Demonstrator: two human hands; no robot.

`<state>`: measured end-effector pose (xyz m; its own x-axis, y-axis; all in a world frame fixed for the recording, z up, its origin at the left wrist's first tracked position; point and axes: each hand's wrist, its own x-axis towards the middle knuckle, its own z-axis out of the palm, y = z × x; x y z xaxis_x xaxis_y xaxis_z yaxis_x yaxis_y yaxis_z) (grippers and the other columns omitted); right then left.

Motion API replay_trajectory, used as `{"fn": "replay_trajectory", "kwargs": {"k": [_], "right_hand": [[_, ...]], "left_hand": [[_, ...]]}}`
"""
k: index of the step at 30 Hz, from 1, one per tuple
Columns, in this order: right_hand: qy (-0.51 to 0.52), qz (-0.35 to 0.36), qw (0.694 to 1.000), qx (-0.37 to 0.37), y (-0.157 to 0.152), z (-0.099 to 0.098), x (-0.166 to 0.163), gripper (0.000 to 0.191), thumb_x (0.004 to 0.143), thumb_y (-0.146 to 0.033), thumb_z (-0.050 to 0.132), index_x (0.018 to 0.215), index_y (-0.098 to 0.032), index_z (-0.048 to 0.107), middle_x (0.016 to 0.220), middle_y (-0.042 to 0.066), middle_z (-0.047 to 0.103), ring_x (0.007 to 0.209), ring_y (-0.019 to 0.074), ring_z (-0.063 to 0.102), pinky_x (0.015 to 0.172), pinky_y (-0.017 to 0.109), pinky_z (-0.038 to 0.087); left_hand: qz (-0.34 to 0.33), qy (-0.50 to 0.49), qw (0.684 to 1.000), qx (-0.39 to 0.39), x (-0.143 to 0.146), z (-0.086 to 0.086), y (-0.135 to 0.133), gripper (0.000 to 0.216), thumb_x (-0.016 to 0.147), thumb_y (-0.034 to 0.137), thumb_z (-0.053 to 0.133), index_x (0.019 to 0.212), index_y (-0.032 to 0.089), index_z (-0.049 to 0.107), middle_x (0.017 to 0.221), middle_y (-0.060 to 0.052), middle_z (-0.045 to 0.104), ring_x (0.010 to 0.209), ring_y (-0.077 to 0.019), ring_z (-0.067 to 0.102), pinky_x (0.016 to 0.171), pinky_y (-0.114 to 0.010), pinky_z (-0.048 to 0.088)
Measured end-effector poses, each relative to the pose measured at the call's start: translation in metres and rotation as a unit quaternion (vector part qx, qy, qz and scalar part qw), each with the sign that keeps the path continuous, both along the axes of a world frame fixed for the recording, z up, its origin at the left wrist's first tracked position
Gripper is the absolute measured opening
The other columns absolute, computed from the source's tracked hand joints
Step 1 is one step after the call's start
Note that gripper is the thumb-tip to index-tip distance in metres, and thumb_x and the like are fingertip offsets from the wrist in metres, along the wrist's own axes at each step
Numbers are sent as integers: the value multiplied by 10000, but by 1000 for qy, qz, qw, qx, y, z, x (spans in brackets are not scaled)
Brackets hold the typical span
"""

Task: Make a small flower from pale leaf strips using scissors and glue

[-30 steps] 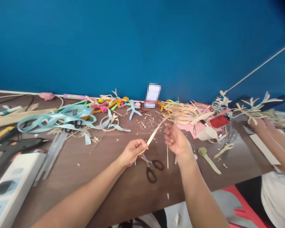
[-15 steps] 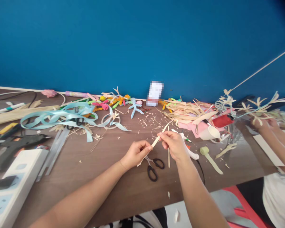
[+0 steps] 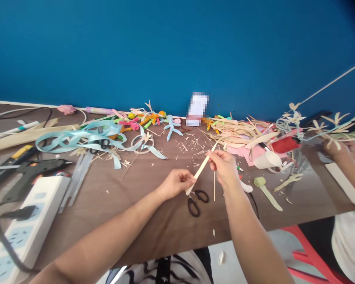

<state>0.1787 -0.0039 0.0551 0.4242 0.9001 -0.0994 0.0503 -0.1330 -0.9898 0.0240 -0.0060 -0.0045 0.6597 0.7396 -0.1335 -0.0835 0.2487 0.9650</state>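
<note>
My left hand point(image 3: 176, 183) and my right hand point(image 3: 225, 167) both pinch one pale straw strip point(image 3: 201, 169), held slanted above the brown table point(image 3: 136, 205). The left hand grips its lower end, the right hand its upper part. Small black-handled scissors point(image 3: 195, 201) lie on the table just below and between my hands. A thin straw stick point(image 3: 214, 185) lies beside the right hand.
Light blue ribbon point(image 3: 85, 139), a black glue gun point(image 3: 32, 173) and a white power strip point(image 3: 26, 225) lie at left. Colourful curled pieces point(image 3: 148, 120) and a straw heap point(image 3: 239, 134) line the blue wall. Another person's hand point(image 3: 337, 148) holds straw flowers at right. A green spoon point(image 3: 268, 191) lies nearby.
My right hand, open and apart from the strip a second ago, has closed on its upper part. The view has shifted slightly.
</note>
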Motion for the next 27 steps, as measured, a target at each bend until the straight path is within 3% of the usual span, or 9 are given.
{"fn": "replay_trajectory", "kwargs": {"k": [6, 8, 11, 13, 18, 23, 27], "right_hand": [[-4, -34, 999, 15, 8, 6, -3, 225, 633, -330, 610, 517, -167, 509, 433, -62, 453, 303, 34, 335, 309, 183, 177], [-7, 15, 1000, -7, 4, 6, -5, 230, 636, -376, 615, 573, -171, 532, 474, -54, 490, 309, 36, 342, 310, 186, 182], [-18, 143, 987, -65, -5, 1, -9, 244, 629, -399, 629, 589, -174, 544, 466, -56, 488, 322, 43, 334, 325, 190, 196], [-26, 183, 980, -79, -11, -4, -12, 243, 632, -389, 634, 574, -173, 538, 439, -64, 458, 336, 48, 327, 342, 192, 208], [-70, 118, 989, -59, -15, -18, -11, 246, 652, -379, 618, 555, -178, 514, 399, -78, 405, 345, 54, 308, 362, 199, 221], [-135, 80, 987, -36, -12, -23, -9, 248, 666, -395, 592, 558, -185, 518, 384, -72, 406, 355, 68, 330, 383, 206, 255], [-143, 75, 987, -24, -12, -22, -12, 243, 670, -399, 575, 569, -182, 532, 399, -57, 438, 367, 78, 355, 399, 213, 274]], "left_hand": [[11, -37, 998, -58, -1, 1, 3, 287, 685, 379, 598, 732, 96, 609, 560, -15, 583, 429, -46, 404, 418, -170, 280], [21, -51, 996, -66, -1, 1, 4, 297, 701, 387, 581, 750, 95, 605, 562, -19, 586, 401, -32, 346, 396, -169, 234], [39, -76, 994, -65, -1, 0, 5, 287, 713, 382, 572, 742, 97, 593, 576, -25, 589, 395, -26, 309, 386, -169, 200], [42, -80, 994, -61, -1, 0, 6, 290, 711, 385, 574, 715, 96, 588, 578, -28, 586, 394, -25, 303, 381, -169, 194], [39, -48, 998, -32, -1, 1, 5, 360, 760, 425, 491, 715, 91, 615, 460, 5, 514, 354, -30, 311, 356, -166, 219], [33, -27, 999, -25, 0, 1, 3, 332, 723, 375, 554, 922, 112, 600, 746, -69, 645, 380, -35, 427, 351, -163, 312], [26, -38, 998, -41, 0, 0, 5, 313, 740, 341, 541, 941, 105, 591, 773, -87, 656, 370, -30, 436, 347, -154, 307]]}}
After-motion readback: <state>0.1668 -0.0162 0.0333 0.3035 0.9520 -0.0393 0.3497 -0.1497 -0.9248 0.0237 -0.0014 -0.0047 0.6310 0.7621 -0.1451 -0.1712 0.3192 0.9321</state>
